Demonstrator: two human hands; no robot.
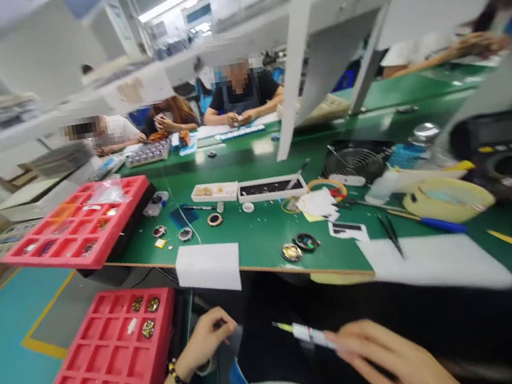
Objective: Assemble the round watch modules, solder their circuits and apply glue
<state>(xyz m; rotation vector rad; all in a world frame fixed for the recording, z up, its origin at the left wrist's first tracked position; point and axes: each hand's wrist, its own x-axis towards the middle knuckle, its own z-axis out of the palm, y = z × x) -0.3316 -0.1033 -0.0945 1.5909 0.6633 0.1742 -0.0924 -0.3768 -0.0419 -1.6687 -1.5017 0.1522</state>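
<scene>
In my right hand I hold a slim white dispensing tube with a yellow-green, needle-like tip pointing left, over the dark area below the table edge. My left hand has its fingers curled together near my lap, beside a grey translucent piece; whether it grips that piece I cannot make out. To its left lies a pink compartment tray with several watch movements in its upper pockets. On the green table, a gold-toned watch movement and a black round watch part sit near the front edge.
A second pink tray overhangs the table's left end. White paper drapes over the front edge. Tweezers, a blue-handled tool, a yellow tape roll and a black fan lie at right. Co-workers sit opposite.
</scene>
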